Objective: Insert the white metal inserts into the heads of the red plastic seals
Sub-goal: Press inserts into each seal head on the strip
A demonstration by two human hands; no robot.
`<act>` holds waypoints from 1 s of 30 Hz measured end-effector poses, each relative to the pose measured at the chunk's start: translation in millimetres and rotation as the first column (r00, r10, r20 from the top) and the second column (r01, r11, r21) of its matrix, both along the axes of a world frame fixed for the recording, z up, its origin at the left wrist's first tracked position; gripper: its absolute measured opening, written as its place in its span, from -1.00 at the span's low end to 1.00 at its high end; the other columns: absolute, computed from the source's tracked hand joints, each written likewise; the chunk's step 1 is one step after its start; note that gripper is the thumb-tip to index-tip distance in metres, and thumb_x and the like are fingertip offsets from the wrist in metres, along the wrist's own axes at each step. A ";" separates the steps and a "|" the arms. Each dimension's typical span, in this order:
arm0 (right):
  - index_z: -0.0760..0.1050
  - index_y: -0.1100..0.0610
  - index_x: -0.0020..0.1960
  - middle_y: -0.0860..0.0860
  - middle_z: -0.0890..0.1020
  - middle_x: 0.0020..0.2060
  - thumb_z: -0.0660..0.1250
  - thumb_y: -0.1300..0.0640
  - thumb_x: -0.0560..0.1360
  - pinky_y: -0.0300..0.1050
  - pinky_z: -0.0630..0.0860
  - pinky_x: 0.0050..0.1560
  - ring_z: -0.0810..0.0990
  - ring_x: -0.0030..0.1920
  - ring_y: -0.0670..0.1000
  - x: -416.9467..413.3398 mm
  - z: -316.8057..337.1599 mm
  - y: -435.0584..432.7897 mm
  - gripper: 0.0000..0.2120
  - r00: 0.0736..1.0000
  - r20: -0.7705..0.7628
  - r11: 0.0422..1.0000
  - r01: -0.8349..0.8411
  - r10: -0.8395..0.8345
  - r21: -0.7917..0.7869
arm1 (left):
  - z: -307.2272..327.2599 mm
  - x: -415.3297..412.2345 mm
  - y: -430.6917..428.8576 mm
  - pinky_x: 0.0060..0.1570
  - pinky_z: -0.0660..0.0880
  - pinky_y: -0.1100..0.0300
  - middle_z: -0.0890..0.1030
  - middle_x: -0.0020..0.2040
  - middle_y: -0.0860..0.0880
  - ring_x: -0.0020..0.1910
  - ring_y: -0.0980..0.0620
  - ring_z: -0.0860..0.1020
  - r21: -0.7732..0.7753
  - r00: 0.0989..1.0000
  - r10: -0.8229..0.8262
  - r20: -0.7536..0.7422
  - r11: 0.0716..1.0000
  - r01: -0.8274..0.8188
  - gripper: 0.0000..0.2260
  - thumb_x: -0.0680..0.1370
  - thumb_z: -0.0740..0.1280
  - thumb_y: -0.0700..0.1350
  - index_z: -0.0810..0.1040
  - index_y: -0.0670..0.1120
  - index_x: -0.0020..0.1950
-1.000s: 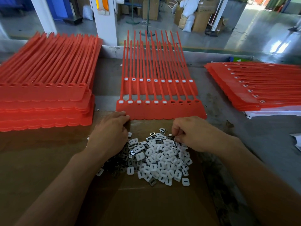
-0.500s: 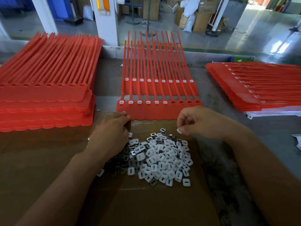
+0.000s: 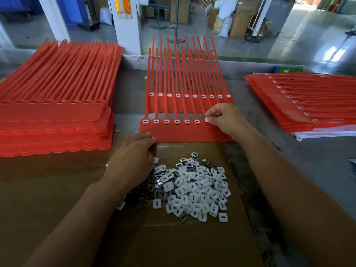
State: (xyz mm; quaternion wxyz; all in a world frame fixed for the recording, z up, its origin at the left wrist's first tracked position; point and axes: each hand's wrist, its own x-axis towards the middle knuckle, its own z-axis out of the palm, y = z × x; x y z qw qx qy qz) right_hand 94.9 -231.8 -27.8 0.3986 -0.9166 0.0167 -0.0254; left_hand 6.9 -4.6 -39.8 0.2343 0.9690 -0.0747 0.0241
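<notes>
A strip of joined red seals (image 3: 179, 132) lies in front of me, its tails pointing away. Several of its heads on the left hold white inserts, and a second strip (image 3: 192, 97) behind it shows a full row of them. My right hand (image 3: 223, 117) pinches one white insert (image 3: 207, 119) at a head of the near strip. My left hand (image 3: 133, 160) rests palm down, fingertips touching the strip's lower left edge. A loose pile of white inserts (image 3: 192, 187) lies on the cardboard sheet (image 3: 57, 189), partly under my left hand.
A tall stack of red seals (image 3: 55, 112) without inserts sits at the left. Another stack (image 3: 308, 101), with inserts in its heads, lies at the right on white sheets. The grey table (image 3: 317, 155) ends at a raised back rim; the factory floor lies beyond.
My right hand lifted from the pile with one insert and moved forward to the near strip's row of heads. My left hand stayed where it was.
</notes>
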 end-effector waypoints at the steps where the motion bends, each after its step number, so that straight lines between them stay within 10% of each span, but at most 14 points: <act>1: 0.54 0.09 -0.14 -0.09 0.51 -0.30 0.34 0.31 0.47 -0.22 0.40 -0.11 0.51 -0.12 -0.05 1.9 -1.0 -0.6 -0.87 1.000 -0.008 1.000 0.000 0.000 -0.005 | 0.2 -0.1 0.1 0.38 0.14 0.15 0.30 0.43 0.03 0.40 0.04 0.24 -0.001 1.000 0.000 0.001 1.000 0.000 -0.59 0.53 0.14 -0.25 0.39 -0.07 0.37; 22: 0.62 0.16 -0.15 0.08 0.65 -0.03 0.43 0.30 0.39 -0.17 0.46 0.08 0.58 0.03 0.01 12.9 2.1 3.5 -0.92 0.998 -0.043 0.991 0.032 -0.038 -0.134 | -0.7 -0.8 -0.4 0.38 0.16 0.14 0.32 0.43 0.03 0.39 0.04 0.25 -0.008 1.000 0.008 0.008 1.000 -0.008 -0.59 0.52 0.15 -0.26 0.40 -0.06 0.36; 30: 0.55 0.16 0.03 0.13 0.62 0.05 0.53 0.29 0.27 0.02 0.47 0.21 0.57 0.11 0.09 19.8 3.9 1.1 -0.64 0.984 -0.097 0.988 0.142 -0.147 -0.058 | 0.7 -0.6 -0.9 0.39 0.16 0.11 0.31 0.43 0.04 0.40 0.04 0.25 0.007 1.000 0.007 0.003 1.000 -0.007 -0.59 0.52 0.15 -0.25 0.39 -0.05 0.37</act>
